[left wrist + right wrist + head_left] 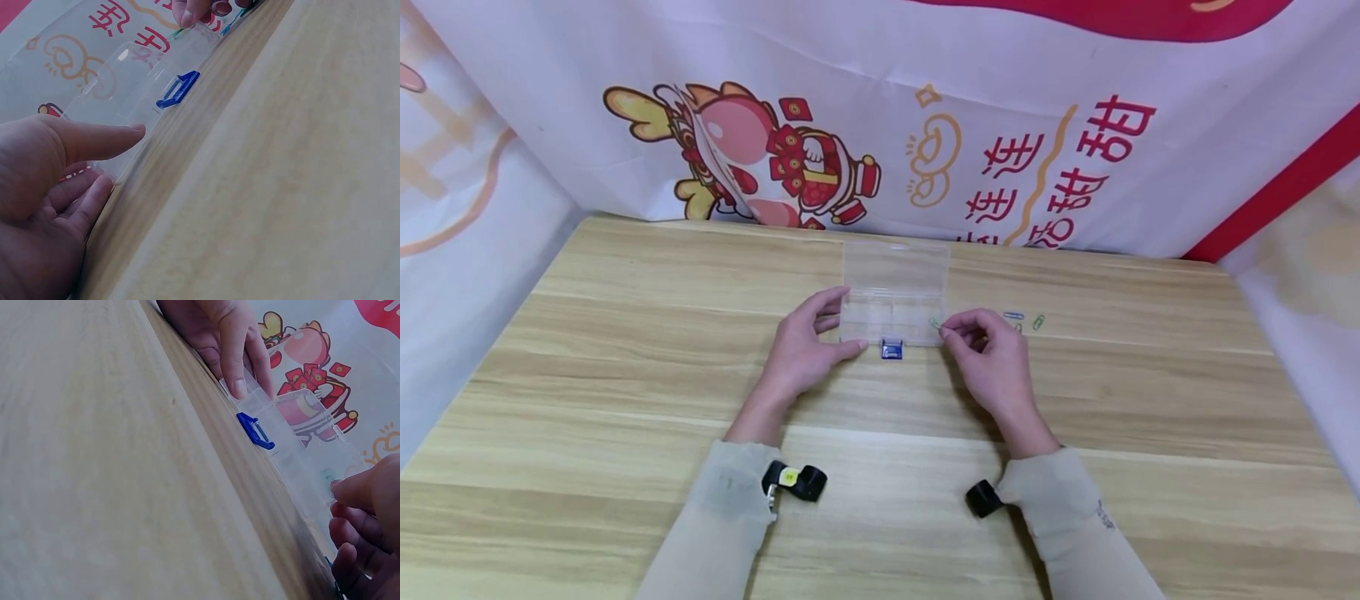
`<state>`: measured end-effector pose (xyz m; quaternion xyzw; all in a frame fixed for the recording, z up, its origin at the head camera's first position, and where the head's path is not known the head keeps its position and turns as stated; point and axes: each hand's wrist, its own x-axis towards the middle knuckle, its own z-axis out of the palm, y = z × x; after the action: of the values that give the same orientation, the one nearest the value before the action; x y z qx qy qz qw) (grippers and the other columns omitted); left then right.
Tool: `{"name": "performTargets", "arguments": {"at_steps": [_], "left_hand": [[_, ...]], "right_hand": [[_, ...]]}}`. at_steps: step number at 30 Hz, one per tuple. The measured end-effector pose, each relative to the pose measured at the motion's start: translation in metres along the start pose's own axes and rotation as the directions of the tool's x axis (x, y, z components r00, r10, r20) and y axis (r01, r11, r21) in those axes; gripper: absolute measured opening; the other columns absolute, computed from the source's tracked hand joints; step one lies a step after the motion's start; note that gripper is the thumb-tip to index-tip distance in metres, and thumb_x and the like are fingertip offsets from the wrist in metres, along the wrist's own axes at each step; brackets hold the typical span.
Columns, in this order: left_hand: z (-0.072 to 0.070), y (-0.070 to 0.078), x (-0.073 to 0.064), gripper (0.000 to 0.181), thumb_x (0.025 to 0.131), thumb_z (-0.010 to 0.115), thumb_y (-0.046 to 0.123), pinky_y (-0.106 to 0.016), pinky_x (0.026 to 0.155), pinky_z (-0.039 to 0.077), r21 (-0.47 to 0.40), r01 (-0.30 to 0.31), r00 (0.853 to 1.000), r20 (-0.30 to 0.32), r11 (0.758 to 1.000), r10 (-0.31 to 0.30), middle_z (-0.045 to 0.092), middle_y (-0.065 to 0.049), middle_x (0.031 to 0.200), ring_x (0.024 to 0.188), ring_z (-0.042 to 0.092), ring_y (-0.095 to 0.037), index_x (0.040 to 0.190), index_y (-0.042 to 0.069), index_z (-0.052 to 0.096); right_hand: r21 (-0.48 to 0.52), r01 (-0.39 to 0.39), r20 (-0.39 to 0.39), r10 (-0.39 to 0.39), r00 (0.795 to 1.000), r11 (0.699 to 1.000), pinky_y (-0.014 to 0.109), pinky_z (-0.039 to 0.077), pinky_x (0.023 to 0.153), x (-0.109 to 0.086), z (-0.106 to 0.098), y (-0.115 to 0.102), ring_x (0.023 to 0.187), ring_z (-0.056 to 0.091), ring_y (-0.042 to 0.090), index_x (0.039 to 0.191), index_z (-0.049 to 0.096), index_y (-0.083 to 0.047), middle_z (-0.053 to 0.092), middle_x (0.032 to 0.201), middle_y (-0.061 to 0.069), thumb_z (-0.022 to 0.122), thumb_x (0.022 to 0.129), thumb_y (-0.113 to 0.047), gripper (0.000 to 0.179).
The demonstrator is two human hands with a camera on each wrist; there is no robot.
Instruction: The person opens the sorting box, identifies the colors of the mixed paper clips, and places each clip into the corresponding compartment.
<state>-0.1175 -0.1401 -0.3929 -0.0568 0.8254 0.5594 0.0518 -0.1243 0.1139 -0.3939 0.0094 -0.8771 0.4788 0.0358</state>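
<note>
Evidently, in the head view, the clear box (892,312) stands at the middle of the frame on the wood-grain surface (887,517), its lid (895,268) raised toward the upper edge. Left of centre, the left hand (801,346) is spread around the box's left end, thumb along the front; right of centre, the right hand (996,358) pinches a green paper clip (935,323) at the right end. Keeping the box steady with light pressure, and the clip well inside the rim before loosening the pinch, would probably serve best. Further right lie a blue clip (1013,316) and another green clip (1039,322). In the left wrist view, the box crosses the upper left, thin-walled and see-through, its blue latch (179,89) angled outward from the front. In the right wrist view, the pinched clip shows at lower right, blurred; whether it touches the box cannot be told.
</note>
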Motion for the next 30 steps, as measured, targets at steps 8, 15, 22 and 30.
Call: {"name": "performTargets", "arguments": {"at_steps": [8, 15, 22, 30], "left_hand": [[0.0, 0.001, -0.001, 0.082, 0.089, 0.088, 0.009, -0.044, 0.122, 0.053, 0.005, 0.006, 1.0, 0.003, 1.0, -0.006, 0.058, -0.01, 0.155, 0.145, 0.059, -0.031, 0.16, 0.024, 0.051], [0.0, 0.002, -0.001, 0.082, 0.089, 0.089, 0.009, -0.044, 0.122, 0.052, 0.008, 0.012, 1.0, 0.001, 1.0, -0.012, 0.058, -0.01, 0.156, 0.145, 0.059, -0.031, 0.16, 0.025, 0.051], [0.0, 0.002, -0.001, 0.082, 0.089, 0.089, 0.011, -0.044, 0.122, 0.052, 0.01, 0.016, 1.0, 0.002, 1.0, -0.016, 0.057, -0.01, 0.156, 0.145, 0.058, -0.031, 0.16, 0.025, 0.051], [0.0, 0.002, 0.0, 0.082, 0.088, 0.089, 0.01, -0.045, 0.122, 0.052, 0.009, 0.006, 1.0, 0.0, 1.0, -0.006, 0.058, -0.011, 0.155, 0.145, 0.059, -0.033, 0.16, 0.024, 0.052]], "right_hand": [[-0.003, -0.004, -0.001, 0.004, 1.0, 1.0, 0.028, 0.053, 0.078, 0.0, 0.0, 0.0, 0.094, 0.062, 0.02, 0.108, 0.077, -0.013, 0.073, 0.104, 0.006, 0.076, 0.101, -0.017, 0.008], [-0.025, 0.023, -0.008, -0.023, 1.0, 0.999, 0.028, 0.054, 0.077, -0.002, 0.0, -0.001, 0.092, 0.062, 0.02, 0.108, 0.077, -0.013, 0.073, 0.103, 0.004, 0.076, 0.101, -0.018, 0.009], [-0.012, 0.038, -0.052, -0.038, 0.998, 0.999, 0.022, 0.052, 0.075, 0.0, -0.006, -0.001, 0.092, 0.063, 0.018, 0.107, 0.078, -0.012, 0.074, 0.104, 0.005, 0.076, 0.101, -0.017, 0.008], [0.079, -0.097, -0.156, 0.108, 0.982, 0.992, 0.018, 0.056, 0.073, 0.013, -0.045, 0.016, 0.094, 0.064, 0.014, 0.115, 0.078, -0.015, 0.076, 0.105, 0.001, 0.076, 0.101, -0.022, 0.015]]}}
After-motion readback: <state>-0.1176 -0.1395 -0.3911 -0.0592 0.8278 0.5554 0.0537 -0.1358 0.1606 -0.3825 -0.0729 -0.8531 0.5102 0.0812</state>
